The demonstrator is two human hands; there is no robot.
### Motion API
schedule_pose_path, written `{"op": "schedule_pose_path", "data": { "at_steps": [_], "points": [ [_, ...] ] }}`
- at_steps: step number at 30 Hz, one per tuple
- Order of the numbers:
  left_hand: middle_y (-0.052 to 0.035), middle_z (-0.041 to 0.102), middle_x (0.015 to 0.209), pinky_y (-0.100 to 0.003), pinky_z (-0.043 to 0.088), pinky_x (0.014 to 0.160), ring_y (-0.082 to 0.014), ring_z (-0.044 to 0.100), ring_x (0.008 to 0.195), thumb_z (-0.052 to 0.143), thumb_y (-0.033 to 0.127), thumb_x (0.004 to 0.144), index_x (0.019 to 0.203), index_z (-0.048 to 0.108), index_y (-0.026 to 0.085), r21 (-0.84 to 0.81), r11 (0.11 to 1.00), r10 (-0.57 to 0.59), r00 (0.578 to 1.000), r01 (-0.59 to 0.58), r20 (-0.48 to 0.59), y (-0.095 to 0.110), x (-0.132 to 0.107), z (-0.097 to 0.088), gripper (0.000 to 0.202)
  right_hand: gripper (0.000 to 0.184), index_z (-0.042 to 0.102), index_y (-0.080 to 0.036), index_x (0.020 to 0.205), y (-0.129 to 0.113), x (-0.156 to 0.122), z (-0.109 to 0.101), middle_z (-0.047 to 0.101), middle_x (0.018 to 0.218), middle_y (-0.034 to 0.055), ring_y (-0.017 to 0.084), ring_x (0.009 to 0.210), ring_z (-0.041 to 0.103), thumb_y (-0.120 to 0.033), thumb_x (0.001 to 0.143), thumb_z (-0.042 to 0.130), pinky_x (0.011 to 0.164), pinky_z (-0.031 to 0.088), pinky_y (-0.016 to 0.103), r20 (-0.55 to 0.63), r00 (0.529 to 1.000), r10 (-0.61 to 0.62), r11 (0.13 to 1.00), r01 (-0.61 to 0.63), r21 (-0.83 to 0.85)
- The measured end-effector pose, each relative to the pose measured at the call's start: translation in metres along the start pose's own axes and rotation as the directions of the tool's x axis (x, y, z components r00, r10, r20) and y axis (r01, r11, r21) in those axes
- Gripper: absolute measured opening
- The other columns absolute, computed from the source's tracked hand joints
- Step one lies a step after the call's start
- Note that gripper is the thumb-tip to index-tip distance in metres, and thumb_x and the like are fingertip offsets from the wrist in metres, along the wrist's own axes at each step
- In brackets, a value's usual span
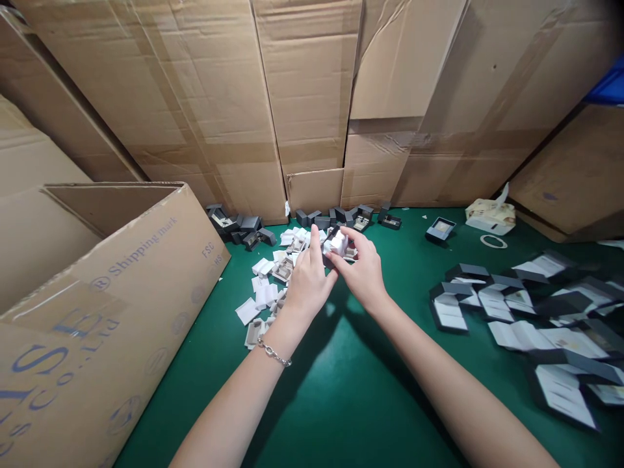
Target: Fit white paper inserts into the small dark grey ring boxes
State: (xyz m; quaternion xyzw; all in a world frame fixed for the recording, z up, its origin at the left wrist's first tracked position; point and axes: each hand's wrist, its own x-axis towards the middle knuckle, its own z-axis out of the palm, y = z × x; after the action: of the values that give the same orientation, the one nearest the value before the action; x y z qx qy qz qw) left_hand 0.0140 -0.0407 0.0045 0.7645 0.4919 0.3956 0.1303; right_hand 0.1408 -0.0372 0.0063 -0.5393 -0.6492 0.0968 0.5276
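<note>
Between my hands, over the middle of the table, is a small dark jewellery box with a white insert (pixel 338 243) showing at its top. My right hand (pixel 363 270) grips it from the right, index finger over the white part and thumb lower down. On the near left side, my left hand (pixel 311 279) holds the box's lower part, its index finger pointing up; the other fingers are partly hidden. White folded inserts (pixel 266 294) and grey-beige trays (pixel 283 269) lie scattered to the left of my left hand, some behind it.
Closed and opened dark boxes (pixel 252 224) line the back edge. Many opened boxes with white linings (pixel 451 313) cover the right side. A lone open box (pixel 441 229), a tissue pack (pixel 491 216) and a white ring (pixel 493 242) stand back right. A large carton (pixel 146 292) fills the left.
</note>
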Motion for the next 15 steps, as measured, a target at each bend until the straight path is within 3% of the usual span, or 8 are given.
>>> {"op": "schedule_pose_path", "data": {
  "at_steps": [10,15],
  "points": [
    [-0.0188,0.049,0.131,-0.044,0.033,0.104,-0.0280,0.041,0.126,0.049,0.024,0.085,0.144,0.015,0.015,0.033,0.981,0.190,0.981,-0.189,-0.030,-0.008,0.002,0.000,0.069,0.039,0.055,-0.024,0.114,-0.005,0.001,0.001,0.060,0.113,0.0055,0.019,0.089,0.058,-0.029,0.076,0.060,0.073,0.050,0.034,0.160,0.985,0.063,0.979,-0.092,0.181],
    [-0.0183,0.055,0.124,-0.044,0.039,0.100,-0.0264,0.049,0.119,0.045,0.022,0.087,0.145,0.007,0.015,0.152,0.934,0.342,0.932,-0.323,-0.120,-0.013,0.004,0.003,0.069,0.041,0.056,-0.023,0.113,-0.007,0.002,0.000,0.062,0.112,0.0053,0.019,0.090,0.058,-0.029,0.073,0.064,0.073,0.050,0.033,0.151,0.984,0.090,0.968,-0.122,0.221]
  ]
}}
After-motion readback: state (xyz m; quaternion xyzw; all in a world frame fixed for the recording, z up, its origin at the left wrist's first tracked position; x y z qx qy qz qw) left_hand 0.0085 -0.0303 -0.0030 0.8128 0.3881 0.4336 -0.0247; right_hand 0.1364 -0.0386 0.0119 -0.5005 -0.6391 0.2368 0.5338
